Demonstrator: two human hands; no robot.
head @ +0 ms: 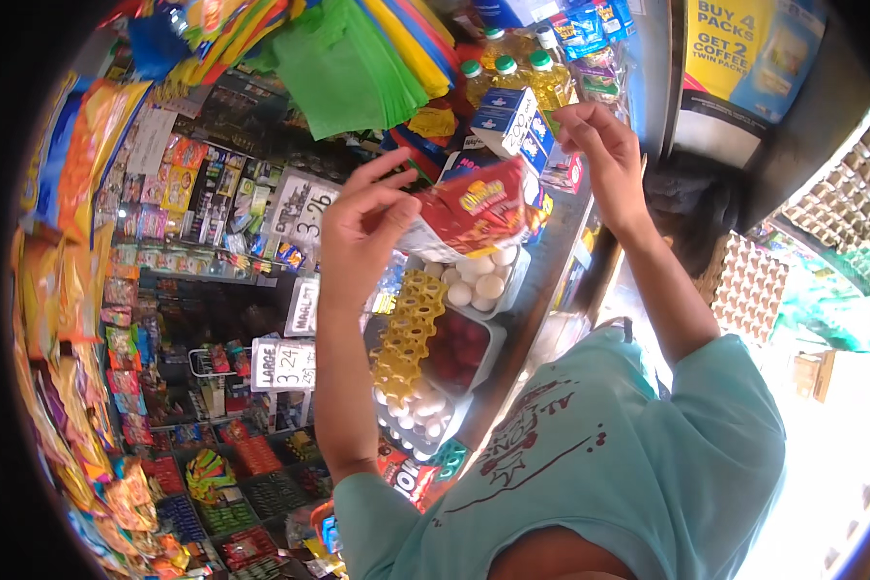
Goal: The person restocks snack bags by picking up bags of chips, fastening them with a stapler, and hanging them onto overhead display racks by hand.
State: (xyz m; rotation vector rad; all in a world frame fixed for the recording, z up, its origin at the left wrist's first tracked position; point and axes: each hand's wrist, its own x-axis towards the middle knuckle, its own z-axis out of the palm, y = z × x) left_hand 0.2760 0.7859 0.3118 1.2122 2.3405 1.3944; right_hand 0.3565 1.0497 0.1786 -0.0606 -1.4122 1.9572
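My left hand [366,235] pinches the left corner of a red printed snack packet [475,210] between thumb and fingers. The packet tilts above the counter, with a pale edge along its lower left side. Up and to the right, my right hand [605,156] is raised apart from the packet. Its thumb and fingertips come close together beside a blue and white box [507,119] that carries handwriting; whether something small sits between them is unclear. Below the packet, a clear plastic bin of white eggs [482,279] stands on the counter, partly covered by it.
A yellow egg tray [409,326] lies beside a bin of dark red items [460,344] and more eggs [424,413]. Green-capped oil bottles [507,76] stand behind the box. Green plastic bags [348,72] hang above. Handwritten signs [284,365] and hanging snack packs [65,290] line the left.
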